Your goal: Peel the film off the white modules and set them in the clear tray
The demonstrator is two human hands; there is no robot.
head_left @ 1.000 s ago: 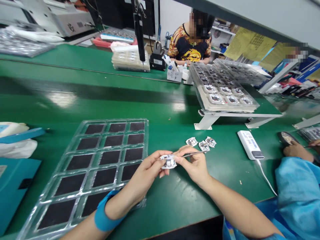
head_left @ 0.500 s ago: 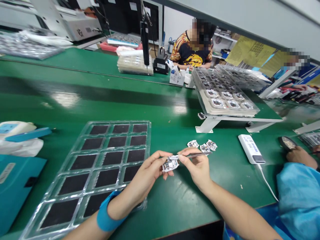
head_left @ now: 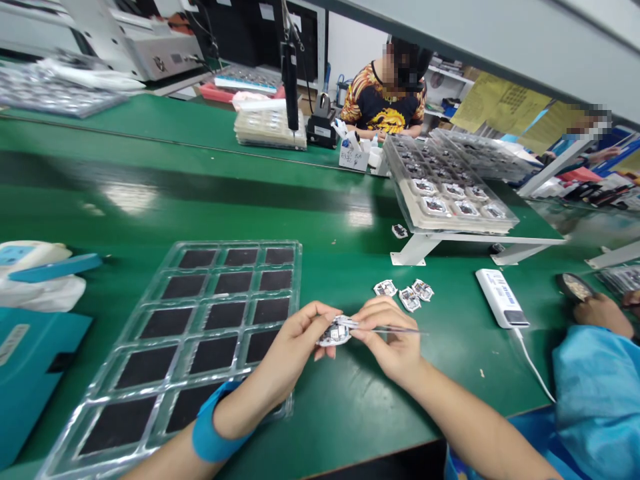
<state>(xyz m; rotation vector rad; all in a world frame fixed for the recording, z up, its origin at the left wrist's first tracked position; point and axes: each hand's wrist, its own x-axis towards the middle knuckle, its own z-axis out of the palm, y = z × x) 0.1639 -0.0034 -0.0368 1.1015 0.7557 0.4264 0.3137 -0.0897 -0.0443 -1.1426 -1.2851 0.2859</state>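
Observation:
My left hand (head_left: 305, 337) is closed, its thumb and fingers pinching a small white-framed circuit module (head_left: 335, 333) by its left side. Electronic parts show on the module's upward face. My right hand (head_left: 393, 333) is closed on slim metal tweezers (head_left: 407, 331), whose back end sticks out to the right. Their tips meet the module's right edge, though my fingers partly hide the contact. Behind my right hand lie several similar modules, one of them a loose white module (head_left: 385, 288) on the green table (head_left: 345, 413).
To the left lies a clear plastic tray (head_left: 240, 273) with black-lined compartments. Stacked trays of modules (head_left: 450, 220) rest on a raised stand (head_left: 417, 250). A white power bank (head_left: 501, 298) with a cable is at right, near a co-worker's blue sleeve (head_left: 590, 380).
The module has shifted slightly left and tilted flatter in my left hand. My right hand has turned, and the tweezers' back end has swung downward.

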